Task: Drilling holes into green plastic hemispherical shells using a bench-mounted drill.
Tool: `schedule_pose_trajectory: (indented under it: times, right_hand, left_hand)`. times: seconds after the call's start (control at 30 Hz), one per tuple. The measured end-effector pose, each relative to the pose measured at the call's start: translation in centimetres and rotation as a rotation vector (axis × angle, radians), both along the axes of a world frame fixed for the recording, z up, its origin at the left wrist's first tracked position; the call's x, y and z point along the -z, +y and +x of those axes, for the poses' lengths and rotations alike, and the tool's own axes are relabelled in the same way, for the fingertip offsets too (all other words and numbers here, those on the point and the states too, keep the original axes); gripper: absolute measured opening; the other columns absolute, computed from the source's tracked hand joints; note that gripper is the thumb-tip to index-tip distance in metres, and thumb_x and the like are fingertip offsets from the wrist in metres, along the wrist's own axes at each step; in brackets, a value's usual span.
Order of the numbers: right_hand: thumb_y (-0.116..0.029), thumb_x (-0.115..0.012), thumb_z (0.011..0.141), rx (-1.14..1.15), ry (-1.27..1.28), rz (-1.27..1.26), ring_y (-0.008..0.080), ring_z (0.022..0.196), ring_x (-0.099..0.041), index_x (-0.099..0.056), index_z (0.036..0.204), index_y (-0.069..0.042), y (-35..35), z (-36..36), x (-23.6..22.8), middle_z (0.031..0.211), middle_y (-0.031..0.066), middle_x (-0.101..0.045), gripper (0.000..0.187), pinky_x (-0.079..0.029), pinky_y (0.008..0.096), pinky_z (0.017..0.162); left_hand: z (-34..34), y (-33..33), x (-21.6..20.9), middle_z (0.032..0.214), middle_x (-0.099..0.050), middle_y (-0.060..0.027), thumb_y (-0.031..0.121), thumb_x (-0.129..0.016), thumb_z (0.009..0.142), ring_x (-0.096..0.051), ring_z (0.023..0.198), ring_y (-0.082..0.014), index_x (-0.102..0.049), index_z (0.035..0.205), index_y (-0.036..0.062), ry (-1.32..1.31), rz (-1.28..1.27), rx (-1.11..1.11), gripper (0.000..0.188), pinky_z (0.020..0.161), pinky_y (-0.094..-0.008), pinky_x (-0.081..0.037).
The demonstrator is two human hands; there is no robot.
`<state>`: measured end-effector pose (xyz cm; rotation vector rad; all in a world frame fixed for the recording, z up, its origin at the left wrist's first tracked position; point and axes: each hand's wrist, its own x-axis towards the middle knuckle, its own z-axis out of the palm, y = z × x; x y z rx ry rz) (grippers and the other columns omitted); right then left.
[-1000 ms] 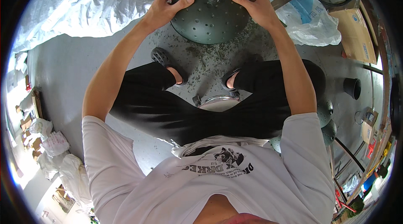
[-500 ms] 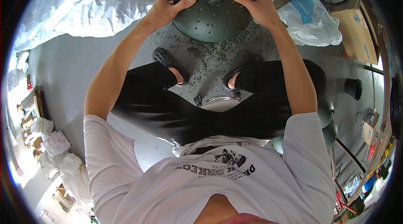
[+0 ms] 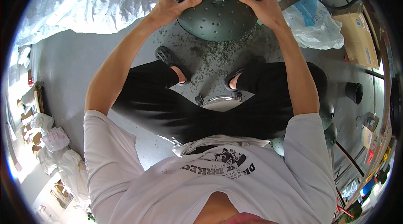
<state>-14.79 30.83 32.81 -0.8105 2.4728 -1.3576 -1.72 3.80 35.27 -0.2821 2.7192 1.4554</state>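
Note:
At the far middle of the view is a dark green domed shell (image 3: 217,20), dotted with small round dents or holes and with a larger round hole near its top. My left hand (image 3: 172,6) grips its left side, with the thumb laid on the dome. On the right side, my right hand (image 3: 262,5) holds it the same way, thumb on the dome. The fingers of both hands are partly hidden behind its far edge. A thin rod shows just beyond the dome; whether it touches cannot be made out.
Small dark chips (image 3: 218,54) litter the grey floor below the dome, between my shoes. White plastic sheeting (image 3: 88,5) lies far left. At right are clear plastic bags (image 3: 315,26), a cardboard box (image 3: 359,39), a black pot (image 3: 354,91) and more green domes (image 3: 329,133) beside my leg.
The dome and both hands appear slightly further right in the view, while the surroundings shift a little too. My grip on the dome looks the same.

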Motion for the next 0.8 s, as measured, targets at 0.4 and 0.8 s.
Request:
schedule_pose_trajectory:
  times: [0.4, 0.8]
  right_hand:
    - [-0.075, -0.070, 0.070, -0.014, -0.095, -0.043, 0.0314, 0.105, -0.065, -0.055, 0.133, 0.001, -0.6, -0.2, -0.5, 0.113, 0.0221, -0.065, 0.100, -0.050, 0.0395, 0.089]
    - [-0.046, -0.083, 0.075, -0.233, -0.192, -0.062, 0.0271, 0.112, -0.061, -0.048, 0.140, -0.007, -0.8, 1.0, 4.2, 0.129, 0.0159, -0.058, 0.083, -0.049, 0.0401, 0.093]
  left_hand:
    - [-0.1, 0.2, -1.1, 0.106, -0.064, -0.0171, 0.065, -0.074, 0.076, -0.062, 0.102, -0.0243, -0.045, 0.142, 0.0060, 0.002, 0.124, -0.010, 0.093, 0.088, -0.0364, -0.049]
    - [1.0, -0.4, 3.9, 0.134, -0.047, -0.0206, 0.050, -0.080, 0.078, -0.049, 0.121, -0.0255, -0.031, 0.145, 0.0027, -0.119, 0.287, 0.029, 0.095, 0.097, -0.0381, -0.042]
